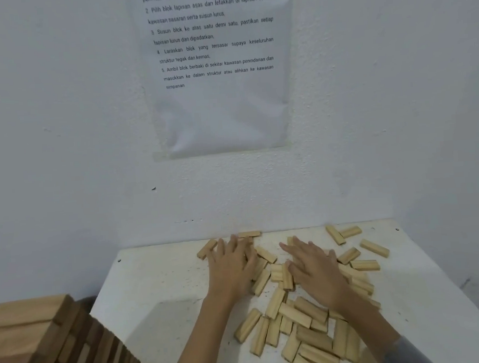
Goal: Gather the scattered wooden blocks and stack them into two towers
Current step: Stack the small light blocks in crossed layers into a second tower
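Several pale wooden blocks [294, 315] lie scattered flat across a small white table [155, 284], most in a loose heap at the middle and near right. My left hand [232, 266] lies flat, fingers straight, pressing on blocks near the table's far edge. My right hand [313, 266] is also spread flat, palm down, on blocks a little to the right. Neither hand grips a block. A tall stacked tower of wooden blocks [46, 344] stands close to the camera at the lower left, seen from above.
A white wall rises right behind the table, with a printed instruction sheet [217, 70] taped to it. A few loose blocks [374, 248] lie near the table's far right corner. The table's left part bears no blocks.
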Demonstrator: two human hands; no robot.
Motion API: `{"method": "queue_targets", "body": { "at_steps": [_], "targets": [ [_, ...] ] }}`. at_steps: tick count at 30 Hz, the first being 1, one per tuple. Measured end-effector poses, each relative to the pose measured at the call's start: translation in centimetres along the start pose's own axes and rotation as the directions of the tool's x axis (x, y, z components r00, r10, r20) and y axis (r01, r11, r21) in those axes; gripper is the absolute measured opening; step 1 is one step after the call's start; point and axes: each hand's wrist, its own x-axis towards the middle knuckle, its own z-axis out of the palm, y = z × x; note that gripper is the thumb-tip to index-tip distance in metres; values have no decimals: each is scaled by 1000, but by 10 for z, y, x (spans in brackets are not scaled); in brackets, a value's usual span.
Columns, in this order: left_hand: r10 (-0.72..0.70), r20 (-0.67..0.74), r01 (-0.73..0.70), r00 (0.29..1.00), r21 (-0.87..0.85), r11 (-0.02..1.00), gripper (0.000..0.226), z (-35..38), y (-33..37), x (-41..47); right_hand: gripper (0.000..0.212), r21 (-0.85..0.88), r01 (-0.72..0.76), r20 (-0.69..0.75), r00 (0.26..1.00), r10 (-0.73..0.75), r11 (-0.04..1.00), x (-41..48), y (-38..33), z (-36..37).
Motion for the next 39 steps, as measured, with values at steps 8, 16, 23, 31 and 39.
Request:
{"method": "queue_targets", "body": {
  "at_steps": [8,16,23,31,39],
  "targets": [
    [137,-133,-134,982,34,990,67,29,-17,-5,91,-147,74,-93,992,-89,986,0,12,25],
    [230,-268,-243,936,-14,970,55,23,-4,-26,46,143,230,-139,968,-211,963,-15,22,20],
    [87,-110,-93,990,-56,994,81,16,-16,-4,40,122,-44,-309,948,80,992,3,51,-17],
    [135,-21,-136,991,-92,986,69,25,-6,-1,44,-53,-195,-162,969,184,979,20,80,-23],
    [212,-12,-212,977,-114,971,70,35,6,-21,49,146,-10,-219,975,42,989,-11,69,-7]
  ]
}}
